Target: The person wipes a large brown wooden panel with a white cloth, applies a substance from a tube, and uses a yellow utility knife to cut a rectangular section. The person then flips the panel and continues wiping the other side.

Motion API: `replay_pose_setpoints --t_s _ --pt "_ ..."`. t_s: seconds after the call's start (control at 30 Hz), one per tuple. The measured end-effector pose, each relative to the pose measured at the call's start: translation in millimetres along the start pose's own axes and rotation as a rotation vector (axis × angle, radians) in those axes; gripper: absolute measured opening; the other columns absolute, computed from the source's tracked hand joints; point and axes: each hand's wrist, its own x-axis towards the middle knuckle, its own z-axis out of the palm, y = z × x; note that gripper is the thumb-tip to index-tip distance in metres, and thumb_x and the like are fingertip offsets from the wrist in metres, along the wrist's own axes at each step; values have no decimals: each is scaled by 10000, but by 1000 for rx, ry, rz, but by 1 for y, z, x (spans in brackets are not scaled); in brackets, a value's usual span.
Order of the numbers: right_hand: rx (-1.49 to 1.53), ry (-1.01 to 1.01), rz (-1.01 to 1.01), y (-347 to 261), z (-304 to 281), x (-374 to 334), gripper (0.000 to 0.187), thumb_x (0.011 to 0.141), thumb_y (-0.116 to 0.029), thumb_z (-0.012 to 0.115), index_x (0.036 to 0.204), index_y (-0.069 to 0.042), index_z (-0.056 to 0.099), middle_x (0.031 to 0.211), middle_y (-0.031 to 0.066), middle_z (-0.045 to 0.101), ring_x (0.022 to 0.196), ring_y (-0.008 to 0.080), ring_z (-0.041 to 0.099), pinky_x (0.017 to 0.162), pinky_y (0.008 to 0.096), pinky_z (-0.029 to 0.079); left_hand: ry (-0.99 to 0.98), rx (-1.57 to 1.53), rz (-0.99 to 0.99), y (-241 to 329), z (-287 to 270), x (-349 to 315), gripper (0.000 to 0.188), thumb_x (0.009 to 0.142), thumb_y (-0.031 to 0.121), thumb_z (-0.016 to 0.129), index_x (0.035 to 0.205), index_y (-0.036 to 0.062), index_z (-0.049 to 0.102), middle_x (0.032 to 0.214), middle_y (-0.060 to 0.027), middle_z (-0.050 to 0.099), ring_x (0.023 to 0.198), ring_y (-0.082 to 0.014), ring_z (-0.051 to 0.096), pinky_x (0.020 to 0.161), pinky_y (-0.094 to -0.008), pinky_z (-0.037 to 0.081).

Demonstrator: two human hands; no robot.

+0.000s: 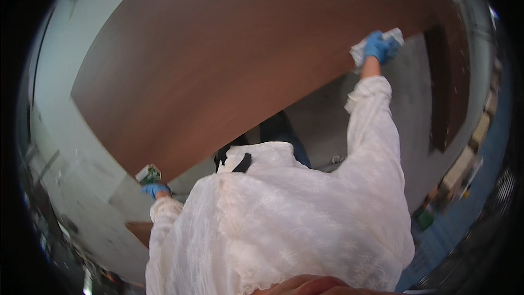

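A large reddish-brown panel (234, 60) spreads in front of me. My right hand (379, 48), in a blue glove, is closed round a crumpled white cloth (358, 53) at the panel's right near edge. Far over to the left, my left hand (156, 190), gloved in blue as well, grips a small white and green container (148, 173) beside the panel's near left corner. Its fingers show only in part, and what the container holds is too small to tell.
Another dark brown board (450, 87) stands at the right, past a grey floor (406, 87). Beyond it lie pale blocks (461, 166) in a row and a green object (425, 218). A smaller brown piece (140, 232) shows below my left hand.
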Motion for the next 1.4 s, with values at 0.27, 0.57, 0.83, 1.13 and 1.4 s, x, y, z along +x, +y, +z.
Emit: replay_pose_setpoints --t_s 0.27,0.57,0.83,1.13,1.4 --pt "-266 77 -413 -24 -1 -17 685 959 -601 473 1370 -74 623 1444 183 563 1322 389 511 1100 536 383 17 -2530 -1172 13 -4 4 1026 919 836 395 1389 -49 613 1418 -208 631 1206 -350 654 1028 -399 499" --pt "349 -171 -1081 -245 -34 -313 780 970 -519 547 1545 -7 424 1628 238 375 1505 406 357 1248 500 258 445 -2535 -868 64 27 57 840 1006 689 432 1461 -12 514 1419 -204 602 1083 -351 705 947 -420 561" --pt "812 -726 -1846 -250 -218 -785 724 878 -374 704 1460 11 511 1570 281 427 1500 441 337 1264 559 194 183 -3564 18 47 15 -23 953 964 798 392 1599 88 354 1599 -127 439 1393 -312 488 1168 -428 396" --pt "767 -812 -2122 -230 -236 -841 670 854 -366 742 1394 -14 560 1557 202 478 1518 383 332 1285 544 134 -274 -3700 -74 30 19 -31 1041 893 895 353 1575 109 403 1588 -77 474 1440 -299 444 1220 -430 326" --pt "884 -918 -2227 -244 -242 -835 679 845 -330 749 1416 -19 551 1533 175 509 1487 355 391 1272 525 208 -190 -3687 153 26 13 -22 1022 938 860 256 1594 87 384 1616 -94 449 1467 -306 425 1233 -419 307"
